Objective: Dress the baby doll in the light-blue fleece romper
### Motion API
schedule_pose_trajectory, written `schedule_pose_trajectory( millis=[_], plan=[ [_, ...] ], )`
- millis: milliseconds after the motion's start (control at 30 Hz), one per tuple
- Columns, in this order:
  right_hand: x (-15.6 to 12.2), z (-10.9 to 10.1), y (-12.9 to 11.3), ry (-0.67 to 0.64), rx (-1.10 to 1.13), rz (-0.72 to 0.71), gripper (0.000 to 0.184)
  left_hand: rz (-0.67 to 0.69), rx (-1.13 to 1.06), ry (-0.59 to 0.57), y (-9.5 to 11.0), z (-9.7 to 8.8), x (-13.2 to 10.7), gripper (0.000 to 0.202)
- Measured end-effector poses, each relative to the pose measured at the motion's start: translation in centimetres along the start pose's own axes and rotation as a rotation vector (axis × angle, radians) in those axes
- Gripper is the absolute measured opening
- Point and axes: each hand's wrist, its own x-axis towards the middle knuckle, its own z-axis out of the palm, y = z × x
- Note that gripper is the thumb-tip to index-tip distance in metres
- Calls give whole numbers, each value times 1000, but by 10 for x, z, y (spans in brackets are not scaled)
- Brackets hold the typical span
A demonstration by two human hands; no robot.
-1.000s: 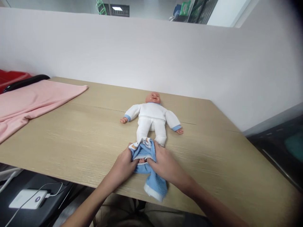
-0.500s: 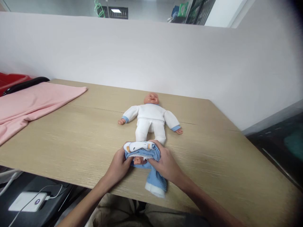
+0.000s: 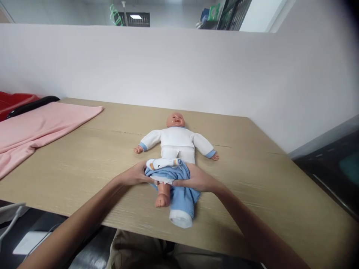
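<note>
A baby doll (image 3: 177, 137) in a white top with blue cuffs lies on its back, head toward the wall. Blue doll trousers (image 3: 182, 201) with white cuffs and a white patterned part are bunched around its lower legs. My left hand (image 3: 137, 174) grips the bunched cloth on the left side. On the right, my right hand (image 3: 198, 178) pinches the same trousers, thumb at the leg opening. One bare foot (image 3: 162, 200) sticks out of the left trouser leg. The other leg lies flatter toward me, and its foot is hidden.
A pink cloth (image 3: 47, 123) covers the left part of the wooden table (image 3: 84, 164). Beyond it sits a red container (image 3: 18, 101) with a black edge. A white wall (image 3: 168, 67) rises behind the table. A white device (image 3: 30, 242) lies below at the lower left.
Both hands have moved the bunched trousers up the doll's legs, away from me. The bare foot now shows past the cuff with its ankle. The view has shifted slightly.
</note>
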Motion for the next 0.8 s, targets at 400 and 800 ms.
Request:
schedule_pose_trajectory(
  millis=[400,800],
  plan=[
    [-28,-24,60,34,464,95,66,-13,28,172,-14,-6,-2,56],
    [-36,-15,37,105,248,-28,53,194,679,-33,86,20,51,45]
  ],
)
